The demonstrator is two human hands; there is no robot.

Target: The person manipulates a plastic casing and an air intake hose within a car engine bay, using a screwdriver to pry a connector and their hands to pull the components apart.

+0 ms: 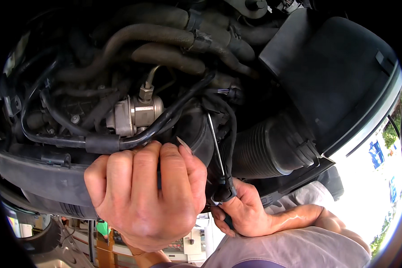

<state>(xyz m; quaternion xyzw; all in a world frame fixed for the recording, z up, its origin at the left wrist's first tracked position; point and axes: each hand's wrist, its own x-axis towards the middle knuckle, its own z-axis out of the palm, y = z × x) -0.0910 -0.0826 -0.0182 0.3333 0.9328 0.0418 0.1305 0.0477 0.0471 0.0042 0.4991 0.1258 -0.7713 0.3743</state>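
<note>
My left hand (145, 196) is curled into a closed grip at the front of an engine bay. Its fingertips reach under a black hose (158, 127); what they hold, if anything, is hidden. To the right, my right hand (245, 212) is wrapped round the dark teal handle of a screwdriver. The slim metal shaft of the screwdriver (216, 143) points up into the engine bay, its upper end beside dark wiring. A black cable end (224, 193) lies against the right thumb. Behind the left hand sits a silver metal pump-like part (140, 111) with a pipe fitting on top.
A ribbed black air duct (263, 149) runs right of the screwdriver, towards a large black housing (328, 67). Thick dark hoses (152, 38) cross the back. A black plastic front panel (44, 174) spans the left side. A wiring plug (234, 94) sits near the middle.
</note>
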